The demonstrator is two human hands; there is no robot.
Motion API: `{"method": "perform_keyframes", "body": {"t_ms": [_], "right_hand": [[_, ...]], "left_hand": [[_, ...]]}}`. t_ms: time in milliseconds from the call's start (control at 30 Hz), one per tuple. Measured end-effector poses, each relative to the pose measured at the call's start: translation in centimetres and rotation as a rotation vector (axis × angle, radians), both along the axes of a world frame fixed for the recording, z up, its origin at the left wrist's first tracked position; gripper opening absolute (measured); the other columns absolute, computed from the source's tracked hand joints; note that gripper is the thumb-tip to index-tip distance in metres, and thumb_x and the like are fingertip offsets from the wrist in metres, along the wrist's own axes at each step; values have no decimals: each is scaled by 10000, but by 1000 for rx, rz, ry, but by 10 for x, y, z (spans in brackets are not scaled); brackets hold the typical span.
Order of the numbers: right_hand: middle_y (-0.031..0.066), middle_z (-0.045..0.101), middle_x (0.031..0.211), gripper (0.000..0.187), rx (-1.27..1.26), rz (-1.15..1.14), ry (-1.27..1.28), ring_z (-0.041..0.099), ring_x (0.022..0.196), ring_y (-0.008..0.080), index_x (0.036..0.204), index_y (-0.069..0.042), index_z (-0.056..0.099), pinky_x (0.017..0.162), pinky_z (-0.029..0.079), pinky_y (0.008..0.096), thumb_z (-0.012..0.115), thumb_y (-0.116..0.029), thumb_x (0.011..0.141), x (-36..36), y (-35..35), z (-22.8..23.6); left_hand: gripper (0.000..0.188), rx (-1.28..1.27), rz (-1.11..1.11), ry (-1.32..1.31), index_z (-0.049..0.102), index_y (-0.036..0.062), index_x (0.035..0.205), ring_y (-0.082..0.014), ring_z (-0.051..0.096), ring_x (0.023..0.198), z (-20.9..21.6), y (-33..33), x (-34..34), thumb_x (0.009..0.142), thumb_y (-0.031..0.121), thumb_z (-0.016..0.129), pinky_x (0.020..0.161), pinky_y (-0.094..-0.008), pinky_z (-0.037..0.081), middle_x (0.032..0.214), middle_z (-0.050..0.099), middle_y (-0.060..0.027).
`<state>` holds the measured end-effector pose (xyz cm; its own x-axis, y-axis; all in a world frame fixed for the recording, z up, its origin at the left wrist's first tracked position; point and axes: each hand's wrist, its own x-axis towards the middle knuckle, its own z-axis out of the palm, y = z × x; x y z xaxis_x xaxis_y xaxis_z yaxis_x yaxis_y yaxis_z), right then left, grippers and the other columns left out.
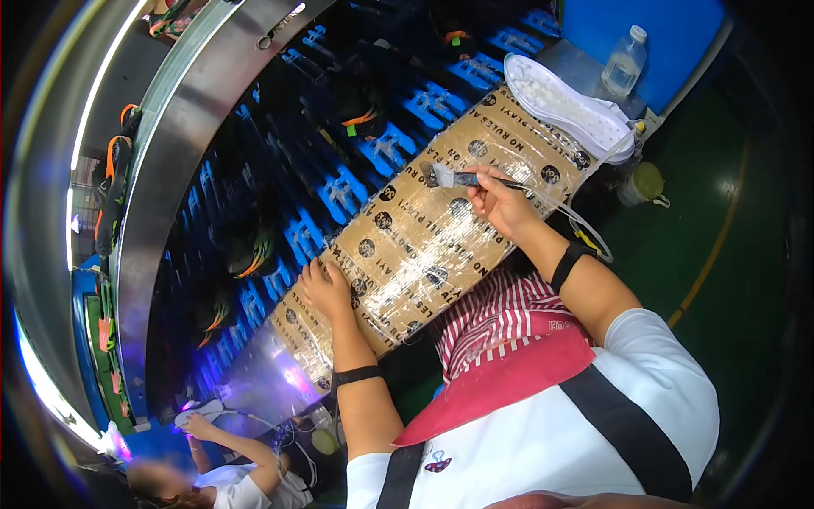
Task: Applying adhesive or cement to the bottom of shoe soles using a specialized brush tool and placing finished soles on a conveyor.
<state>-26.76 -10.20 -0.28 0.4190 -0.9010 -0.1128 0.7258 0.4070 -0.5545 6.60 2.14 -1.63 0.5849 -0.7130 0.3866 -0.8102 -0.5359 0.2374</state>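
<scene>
My right hand [502, 202] is closed around the dark handle of a flat brush [451, 177]. The brush has a pale metal band, and its dark bristles are over the far part of a worktop [407, 254] covered in printed brown cardboard under clear film. Whether the bristles touch the film I cannot tell. Fingers stretched out, my left hand [326, 291] rests on the worktop's left part, near the edge by the conveyor. Nothing shows in it. At the worktop's far right end lies a white shoe sole [566, 108], hollow side up, with a whitish textured inside.
Beyond the worktop runs a conveyor with blue shoe holders [341, 193] and dark shoes with orange parts [363, 119]. A clear bottle [623, 61] stands behind the sole. A lidded container [644, 183] and white cable [585, 225] are at right. A co-worker's hand [200, 426] is at lower left.
</scene>
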Motion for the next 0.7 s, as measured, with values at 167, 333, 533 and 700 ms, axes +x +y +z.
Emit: {"method": "perform_keyframes", "body": {"t_ms": [167, 333, 533, 700], "right_hand": [[46, 543, 765, 265, -23, 2, 14, 484, 614, 103, 1119, -43, 513, 516, 372, 230, 539, -183, 896, 2, 0, 4], [38, 560, 748, 211, -2, 0, -4, 500, 600, 96, 1056, -41, 562, 526, 395, 209, 564, -175, 892, 0, -1, 6], [33, 560, 747, 217, -9, -1, 13, 503, 598, 91, 1060, -43, 563, 528, 399, 206, 571, -174, 887, 0, -1, 6], [30, 562, 750, 228, -11, 13, 15, 509, 601, 89, 1068, -45, 558, 527, 403, 207, 579, -174, 881, 0, -1, 6]], "left_hand": [[398, -4, 2, -2, 590, 91, 1139, -353, 401, 1201, 2, 0, 1, 829, 332, 521, 976, -507, 283, 1241, 514, -155], [401, -5, 8, -3, 588, 91, 1145, -346, 397, 1206, 2, -3, 1, 828, 328, 521, 990, -501, 266, 1248, 511, -157], [406, -3, 14, 6, 584, 86, 1149, -345, 396, 1209, 2, -4, -1, 828, 326, 520, 990, -508, 260, 1248, 511, -159], [406, -7, 10, 0, 581, 89, 1152, -346, 394, 1211, 1, -2, 1, 829, 327, 519, 981, -517, 267, 1248, 510, -158]]}}
